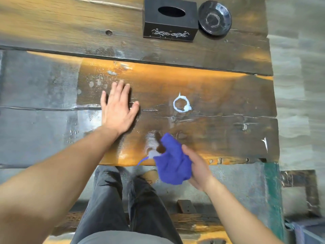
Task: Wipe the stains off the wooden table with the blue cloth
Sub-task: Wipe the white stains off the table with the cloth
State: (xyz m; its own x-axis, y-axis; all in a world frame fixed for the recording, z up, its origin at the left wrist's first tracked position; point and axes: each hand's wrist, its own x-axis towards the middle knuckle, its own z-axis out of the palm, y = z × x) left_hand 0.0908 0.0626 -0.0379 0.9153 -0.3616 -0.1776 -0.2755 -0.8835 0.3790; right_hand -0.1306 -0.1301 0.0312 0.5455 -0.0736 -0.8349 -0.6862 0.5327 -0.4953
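Observation:
My right hand (198,168) grips a bunched blue cloth (173,162) at the near edge of the dark wooden table (219,138). The cloth hangs partly over the edge. A small white smear (152,153) lies just left of the cloth. Farther out, a white ring-shaped stain (182,104) marks the middle of the plank. A thin white streak (265,143) sits near the right end. My left hand (118,108) rests flat on the table, fingers spread, left of the ring stain.
A black tissue box (169,20) and a dark bowl (214,17) stand at the far side of the table. Wet patches shine around my left hand. My legs in dark trousers (123,199) stand against the near edge. A wooden bench (193,222) is below.

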